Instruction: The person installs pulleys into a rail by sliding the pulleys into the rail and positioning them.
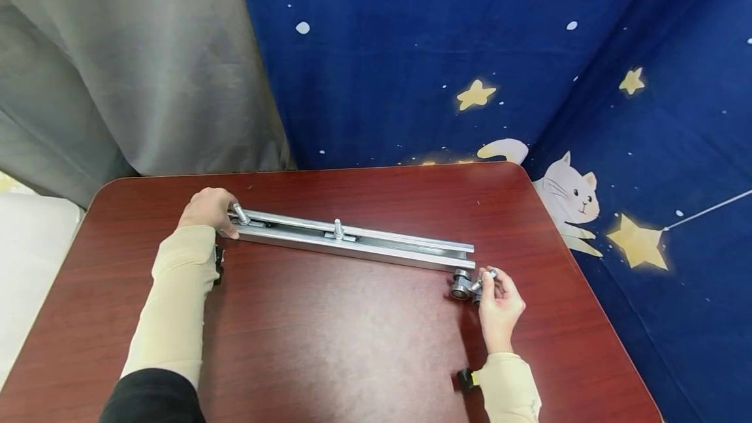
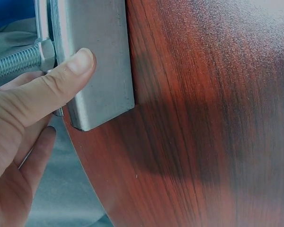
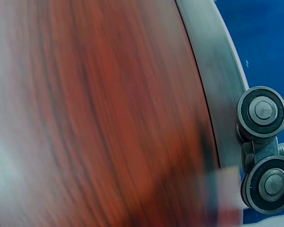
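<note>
A silver metal channel rail [image 1: 352, 250] lies across the table with its slot facing up. My left hand [image 1: 208, 209] grips the rail's left end, the thumb pressed on its near wall in the left wrist view. Beside that hand, a threaded bolt [image 1: 240, 214] sticks up from the slot. Another bolt [image 1: 338, 229] stands up near the rail's middle. My right hand [image 1: 501, 309] pinches the bolt of a roller trolley [image 1: 461, 284] just off the rail's right end. Two bearing wheels [image 3: 263, 110] of this trolley show in the right wrist view.
The reddish-brown wooden table [image 1: 329, 338] has rounded far corners. A grey curtain [image 1: 170, 70] and a blue curtain [image 1: 399, 64] with stars and a cat hang right behind it. Something white [image 1: 35, 240] stands beyond the left edge.
</note>
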The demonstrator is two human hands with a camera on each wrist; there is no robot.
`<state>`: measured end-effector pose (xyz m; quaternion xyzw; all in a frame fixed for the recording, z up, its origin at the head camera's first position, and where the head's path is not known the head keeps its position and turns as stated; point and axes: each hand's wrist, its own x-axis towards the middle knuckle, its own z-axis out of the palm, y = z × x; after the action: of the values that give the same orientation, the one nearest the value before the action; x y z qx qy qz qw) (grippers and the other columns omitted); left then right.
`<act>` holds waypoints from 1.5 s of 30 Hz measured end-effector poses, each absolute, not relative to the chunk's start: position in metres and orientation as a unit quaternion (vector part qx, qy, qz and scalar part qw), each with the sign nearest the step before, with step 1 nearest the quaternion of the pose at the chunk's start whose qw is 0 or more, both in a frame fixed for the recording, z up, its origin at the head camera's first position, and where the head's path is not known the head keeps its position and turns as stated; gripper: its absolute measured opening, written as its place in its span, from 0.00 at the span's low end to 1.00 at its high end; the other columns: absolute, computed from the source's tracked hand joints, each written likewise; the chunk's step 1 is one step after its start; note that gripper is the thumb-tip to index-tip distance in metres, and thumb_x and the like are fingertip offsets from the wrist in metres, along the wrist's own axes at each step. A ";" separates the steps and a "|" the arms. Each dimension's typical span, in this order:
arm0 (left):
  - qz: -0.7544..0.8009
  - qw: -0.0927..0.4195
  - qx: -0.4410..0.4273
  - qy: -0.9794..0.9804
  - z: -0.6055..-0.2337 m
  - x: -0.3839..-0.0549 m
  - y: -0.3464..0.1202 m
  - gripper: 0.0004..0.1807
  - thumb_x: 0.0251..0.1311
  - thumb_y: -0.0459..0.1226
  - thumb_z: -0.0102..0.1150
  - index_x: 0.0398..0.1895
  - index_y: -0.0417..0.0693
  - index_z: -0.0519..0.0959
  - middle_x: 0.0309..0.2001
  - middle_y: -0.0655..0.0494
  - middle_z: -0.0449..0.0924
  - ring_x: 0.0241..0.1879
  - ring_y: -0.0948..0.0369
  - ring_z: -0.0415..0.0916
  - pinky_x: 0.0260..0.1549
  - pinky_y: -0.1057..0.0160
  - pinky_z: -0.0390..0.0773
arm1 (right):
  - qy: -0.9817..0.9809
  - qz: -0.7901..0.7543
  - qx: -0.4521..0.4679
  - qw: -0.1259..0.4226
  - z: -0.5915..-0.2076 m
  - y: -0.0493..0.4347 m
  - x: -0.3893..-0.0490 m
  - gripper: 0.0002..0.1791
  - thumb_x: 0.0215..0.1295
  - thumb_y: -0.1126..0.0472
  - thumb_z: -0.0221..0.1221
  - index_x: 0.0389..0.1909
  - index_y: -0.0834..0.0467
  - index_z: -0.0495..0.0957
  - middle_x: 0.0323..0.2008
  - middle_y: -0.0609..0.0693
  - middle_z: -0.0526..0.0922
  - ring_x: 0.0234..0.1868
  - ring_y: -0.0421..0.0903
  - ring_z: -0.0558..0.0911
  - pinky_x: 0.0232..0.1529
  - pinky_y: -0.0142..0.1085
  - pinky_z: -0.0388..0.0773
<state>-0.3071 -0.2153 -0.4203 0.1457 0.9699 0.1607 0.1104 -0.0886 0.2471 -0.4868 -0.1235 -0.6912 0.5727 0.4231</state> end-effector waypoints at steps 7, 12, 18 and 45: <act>0.161 0.109 0.151 0.969 -0.422 -0.307 -0.217 0.27 0.19 0.35 0.79 0.32 0.37 0.82 0.28 0.47 0.80 0.29 0.50 0.70 0.28 0.51 0.72 | -0.670 0.573 -0.153 0.446 -0.476 0.265 -0.084 0.09 0.56 0.78 0.53 0.35 0.83 0.71 0.26 0.38 0.82 0.30 0.32 0.81 0.35 0.21 0.75; 0.163 0.110 0.146 0.970 -0.423 -0.308 -0.216 0.28 0.18 0.35 0.79 0.33 0.38 0.82 0.28 0.47 0.80 0.29 0.51 0.70 0.27 0.52 0.72 | -0.677 0.549 -0.181 0.455 -0.462 0.272 -0.084 0.10 0.56 0.77 0.53 0.36 0.82 0.71 0.26 0.39 0.81 0.29 0.31 0.80 0.35 0.19 0.74; 0.161 0.119 0.140 0.970 -0.421 -0.309 -0.215 0.28 0.20 0.35 0.79 0.34 0.37 0.81 0.29 0.46 0.80 0.30 0.51 0.70 0.28 0.52 0.72 | -0.724 0.481 -0.204 0.450 -0.461 0.285 -0.094 0.10 0.58 0.73 0.54 0.37 0.79 0.74 0.29 0.46 0.81 0.28 0.28 0.79 0.33 0.18 0.73; 0.150 0.116 0.148 0.971 -0.422 -0.308 -0.214 0.28 0.18 0.36 0.79 0.32 0.37 0.82 0.28 0.47 0.80 0.29 0.52 0.70 0.29 0.51 0.71 | -0.788 0.436 -0.132 0.415 -0.467 0.283 -0.128 0.07 0.56 0.75 0.54 0.33 0.78 0.75 0.31 0.70 0.80 0.28 0.21 0.75 0.30 0.14 0.69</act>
<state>-0.3080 -0.2140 -0.4219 0.1483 0.9706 0.1501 0.1159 -0.1279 0.2831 -0.4668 -0.1315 -0.7877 0.4356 0.4153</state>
